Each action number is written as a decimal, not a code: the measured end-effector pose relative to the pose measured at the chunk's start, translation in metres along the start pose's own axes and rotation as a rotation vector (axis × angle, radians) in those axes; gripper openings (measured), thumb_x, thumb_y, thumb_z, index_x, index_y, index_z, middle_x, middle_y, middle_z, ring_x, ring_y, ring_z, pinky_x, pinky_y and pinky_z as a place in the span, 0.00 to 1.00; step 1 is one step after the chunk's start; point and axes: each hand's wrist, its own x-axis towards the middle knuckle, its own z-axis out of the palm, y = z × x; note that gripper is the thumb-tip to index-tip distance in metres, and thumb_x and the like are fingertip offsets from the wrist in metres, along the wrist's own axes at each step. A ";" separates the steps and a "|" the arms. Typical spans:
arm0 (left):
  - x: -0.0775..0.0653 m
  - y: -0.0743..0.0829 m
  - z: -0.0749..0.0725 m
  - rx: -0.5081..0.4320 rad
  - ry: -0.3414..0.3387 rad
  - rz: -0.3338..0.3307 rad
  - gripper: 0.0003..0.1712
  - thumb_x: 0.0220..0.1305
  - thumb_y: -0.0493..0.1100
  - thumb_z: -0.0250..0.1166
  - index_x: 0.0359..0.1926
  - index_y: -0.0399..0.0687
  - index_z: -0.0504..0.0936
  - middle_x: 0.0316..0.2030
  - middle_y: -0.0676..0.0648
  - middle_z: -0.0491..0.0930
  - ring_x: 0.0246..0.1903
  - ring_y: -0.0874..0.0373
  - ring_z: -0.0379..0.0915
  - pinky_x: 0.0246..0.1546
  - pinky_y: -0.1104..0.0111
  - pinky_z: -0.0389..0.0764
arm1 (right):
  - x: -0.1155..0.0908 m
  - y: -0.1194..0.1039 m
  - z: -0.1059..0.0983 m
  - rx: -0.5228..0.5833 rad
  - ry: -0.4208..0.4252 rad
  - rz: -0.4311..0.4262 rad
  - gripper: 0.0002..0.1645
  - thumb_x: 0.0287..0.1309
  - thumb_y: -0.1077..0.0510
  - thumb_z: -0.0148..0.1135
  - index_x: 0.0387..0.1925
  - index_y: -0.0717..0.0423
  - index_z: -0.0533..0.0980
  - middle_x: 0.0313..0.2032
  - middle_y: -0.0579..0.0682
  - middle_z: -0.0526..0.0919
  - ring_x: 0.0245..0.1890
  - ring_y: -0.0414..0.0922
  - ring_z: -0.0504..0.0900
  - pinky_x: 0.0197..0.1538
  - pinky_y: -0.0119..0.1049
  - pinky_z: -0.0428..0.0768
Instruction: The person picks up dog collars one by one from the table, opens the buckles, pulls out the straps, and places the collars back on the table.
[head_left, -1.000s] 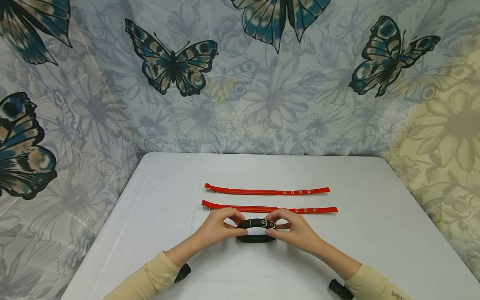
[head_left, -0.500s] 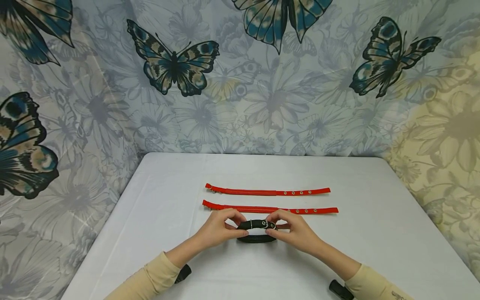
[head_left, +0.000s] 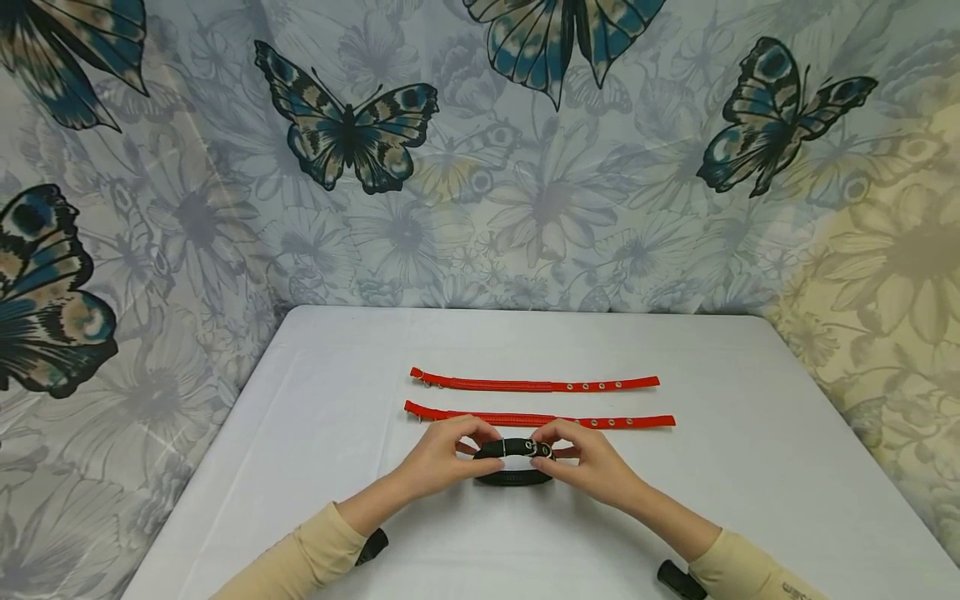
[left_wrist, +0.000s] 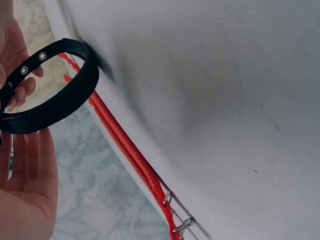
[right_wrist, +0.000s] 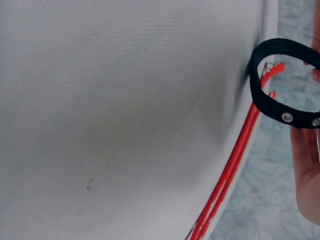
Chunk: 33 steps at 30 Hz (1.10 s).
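A black collar (head_left: 513,477), bent into a loop with its buckle part at the far side, is between my two hands in the head view. My left hand (head_left: 438,457) pinches the left of the loop between thumb and fingers. On the right, beside the metal buckle and a ring, my right hand (head_left: 588,462) pinches the strap. Silver eyelets show along the black collar (left_wrist: 75,95) in the left wrist view, where part of the left hand (left_wrist: 30,200) is below it. The right wrist view also shows the loop of the collar (right_wrist: 272,107), partly cut off by the frame edge.
Two red collars (head_left: 495,384) (head_left: 517,418) lie straight and roughly parallel on the white table (head_left: 337,358), just beyond my hands. Each has eyelets toward its right end and metal hardware at its left. A butterfly-patterned cloth (head_left: 465,225) hangs behind the table.
My left hand has shifted slightly to the right along the black collar. The right hand keeps its place, and the red collars have not moved.
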 end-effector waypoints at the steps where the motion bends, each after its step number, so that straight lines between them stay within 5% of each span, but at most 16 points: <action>1: 0.000 0.000 0.000 0.000 0.001 0.003 0.14 0.57 0.46 0.74 0.44 0.56 0.82 0.37 0.59 0.81 0.39 0.63 0.77 0.41 0.68 0.82 | 0.000 0.000 0.000 0.000 -0.001 0.002 0.14 0.58 0.51 0.70 0.44 0.46 0.78 0.41 0.41 0.81 0.43 0.41 0.80 0.46 0.35 0.82; 10: 0.001 -0.001 0.002 0.010 0.007 0.031 0.13 0.58 0.46 0.73 0.44 0.56 0.83 0.38 0.59 0.82 0.39 0.63 0.77 0.41 0.68 0.82 | 0.000 -0.005 0.001 -0.029 -0.002 0.003 0.16 0.56 0.58 0.71 0.46 0.48 0.78 0.42 0.43 0.82 0.43 0.41 0.81 0.45 0.37 0.82; 20: 0.001 0.001 0.003 0.014 -0.004 0.030 0.13 0.58 0.46 0.73 0.44 0.55 0.83 0.39 0.59 0.82 0.39 0.64 0.77 0.42 0.69 0.81 | 0.007 -0.045 0.000 -0.036 0.025 -0.072 0.17 0.52 0.66 0.71 0.45 0.59 0.78 0.41 0.48 0.82 0.40 0.43 0.78 0.41 0.38 0.84; 33: 0.000 0.000 0.005 0.063 0.011 0.073 0.15 0.57 0.48 0.73 0.45 0.56 0.82 0.39 0.60 0.81 0.40 0.66 0.76 0.40 0.70 0.81 | 0.010 -0.045 0.006 -0.047 0.051 -0.139 0.13 0.53 0.66 0.71 0.41 0.55 0.79 0.37 0.47 0.81 0.39 0.43 0.79 0.39 0.37 0.84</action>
